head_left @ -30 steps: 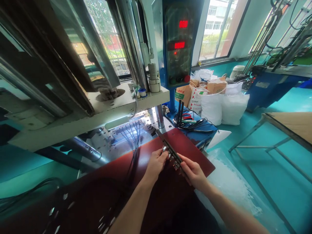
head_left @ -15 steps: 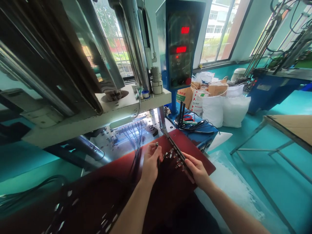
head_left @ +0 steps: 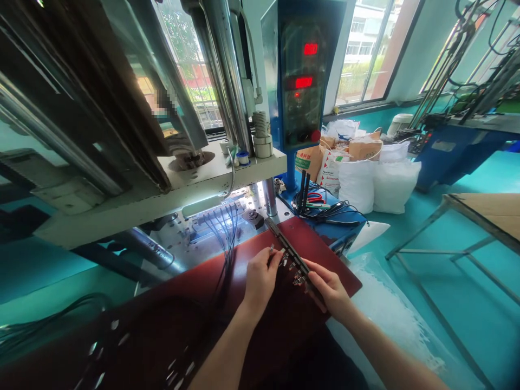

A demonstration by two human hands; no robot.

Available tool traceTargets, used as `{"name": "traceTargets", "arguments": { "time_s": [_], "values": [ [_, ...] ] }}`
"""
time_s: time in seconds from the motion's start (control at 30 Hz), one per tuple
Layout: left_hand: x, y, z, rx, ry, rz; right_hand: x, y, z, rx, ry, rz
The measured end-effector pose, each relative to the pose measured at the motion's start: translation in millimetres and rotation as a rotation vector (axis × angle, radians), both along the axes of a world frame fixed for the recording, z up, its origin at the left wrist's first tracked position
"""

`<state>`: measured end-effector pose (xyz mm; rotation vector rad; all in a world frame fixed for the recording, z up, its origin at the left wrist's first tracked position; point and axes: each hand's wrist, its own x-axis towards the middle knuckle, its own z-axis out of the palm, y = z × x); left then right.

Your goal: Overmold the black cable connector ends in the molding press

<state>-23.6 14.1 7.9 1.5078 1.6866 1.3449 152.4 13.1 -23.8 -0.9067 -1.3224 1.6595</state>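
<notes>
My right hand (head_left: 330, 292) grips the lower end of a long dark slotted bar (head_left: 293, 261), which carries a row of small metal wire terminals along its underside. My left hand (head_left: 260, 284) stands next to the bar, its fingertips pinching a small metal terminal (head_left: 271, 249). The bar lies tilted over a dark red board (head_left: 325, 246). A bundle of thin black wires (head_left: 225, 254) runs from the board up into the mold plate (head_left: 211, 230) of a vertical molding machine (head_left: 195, 184).
The machine's blue control panel (head_left: 299, 81) shows red digits. Tangled cables (head_left: 320, 208) lie on a blue surface behind the board. Beyond stand white sacks (head_left: 357, 187) and paper bags. A metal-framed table (head_left: 459, 233) is at right, and a clear plastic sheet (head_left: 385, 303) lies below the board.
My left hand has come back down and right, from above the board to beside the bar. The bar's far end has swung slightly, and the view has shifted a little.
</notes>
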Motion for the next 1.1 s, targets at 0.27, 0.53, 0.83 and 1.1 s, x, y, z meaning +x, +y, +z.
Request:
{"name": "traceTargets", "arguments": {
  "time_s": [0.27,0.53,0.83,1.1],
  "values": [
    [-5,-1,0.1,0.011,0.068,-0.010,1,0,-0.2,-0.005,-0.008,-0.001],
    [-10,14,0.7,-0.315,-0.443,-0.148,2,0,-7.9,0.018,-0.044,0.046],
    [-12,11,-5.7,-0.228,-0.483,-0.141,-2,0,-4.3,0.047,-0.104,0.060],
    [-20,11,2.0,-0.246,-0.706,-0.018,1,2,-5.6,0.028,-0.057,0.038]
  ]
}}
